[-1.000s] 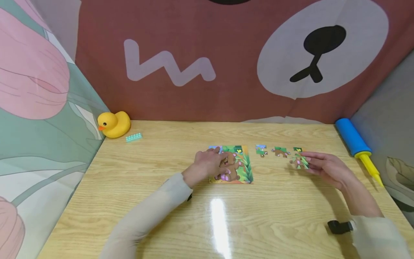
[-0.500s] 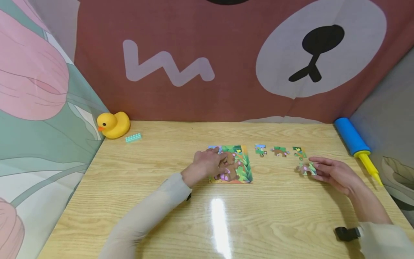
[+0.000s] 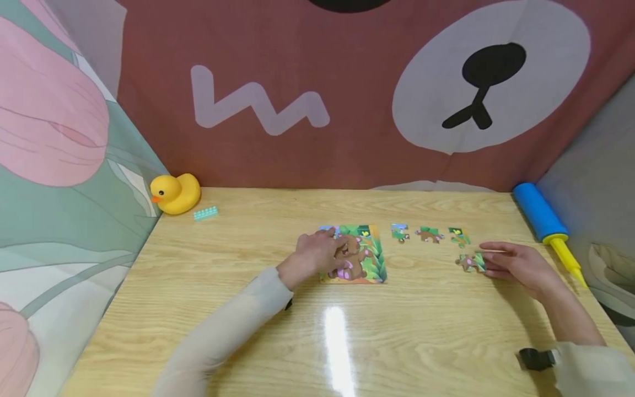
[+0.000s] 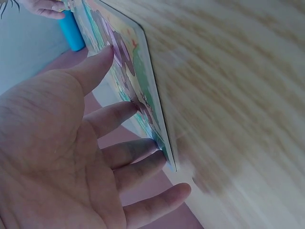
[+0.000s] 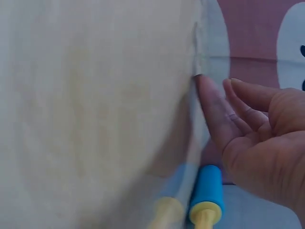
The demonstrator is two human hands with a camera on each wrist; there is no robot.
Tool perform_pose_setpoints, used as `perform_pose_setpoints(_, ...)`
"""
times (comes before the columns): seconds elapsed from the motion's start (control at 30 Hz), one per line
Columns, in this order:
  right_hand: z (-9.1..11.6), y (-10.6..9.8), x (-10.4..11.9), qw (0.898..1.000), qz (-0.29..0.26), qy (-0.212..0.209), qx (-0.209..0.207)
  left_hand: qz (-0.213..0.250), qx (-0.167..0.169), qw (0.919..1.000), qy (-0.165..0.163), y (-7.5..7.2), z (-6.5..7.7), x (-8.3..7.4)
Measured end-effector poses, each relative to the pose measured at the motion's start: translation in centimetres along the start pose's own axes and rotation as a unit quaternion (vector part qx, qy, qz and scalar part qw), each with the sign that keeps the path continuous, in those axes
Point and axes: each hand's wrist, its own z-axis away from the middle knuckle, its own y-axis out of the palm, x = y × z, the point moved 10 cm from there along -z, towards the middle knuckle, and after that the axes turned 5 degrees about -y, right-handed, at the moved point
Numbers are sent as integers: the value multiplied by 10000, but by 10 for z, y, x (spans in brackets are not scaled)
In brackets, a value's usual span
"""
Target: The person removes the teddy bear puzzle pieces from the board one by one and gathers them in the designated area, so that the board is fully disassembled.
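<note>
In the head view my left hand (image 3: 317,251) rests over the left part of a square picture puzzle (image 3: 377,259) showing brown bears and green leaves. The left wrist view shows that hand's fingers spread, tips on the puzzle's surface (image 4: 145,67). My right hand (image 3: 521,267) is at the right edge of a loose jigsaw piece (image 3: 471,261), fingertips right beside it. In the right wrist view its fingers (image 5: 214,112) reach down to the table, thumb apart from them. Three more jigsaw pieces lie in a row behind: one blue-topped (image 3: 399,232), one brown (image 3: 429,235), one green (image 3: 459,236).
At the back left sit a yellow rubber duck (image 3: 176,194) and a mint toy brick (image 3: 205,213). A blue and yellow hand pump (image 3: 541,212) lies along the right edge. A printed bear curtain (image 3: 297,154) hangs behind the wooden table (image 3: 248,342).
My right hand has moved the jigsaw piece toward me and slightly right, away from the green one behind, setting it down below that row. My left hand has stayed on the puzzle.
</note>
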Motion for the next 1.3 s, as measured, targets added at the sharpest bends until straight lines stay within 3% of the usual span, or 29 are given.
perform_pose_setpoints(0.17,3,-3,5,9974,714,-80,-4,-110,-17,9999,4,0,1,2)
perform_pose_setpoints(0.53,-5,9,25,9964,788,-310,-28,17,-84,9998,206,-1,1,3)
perform_pose_setpoints(0.67,-12,25,38,9976,576,-395,22,24,-86,9997,246,0,2,3)
perform_pose_setpoints(0.87,-24,54,54,9960,773,-436,126,11,-105,9995,298,2,1,4)
perform_pose_setpoints(1.3,-52,124,80,9956,506,-475,630,21,-113,9997,205,2,0,6)
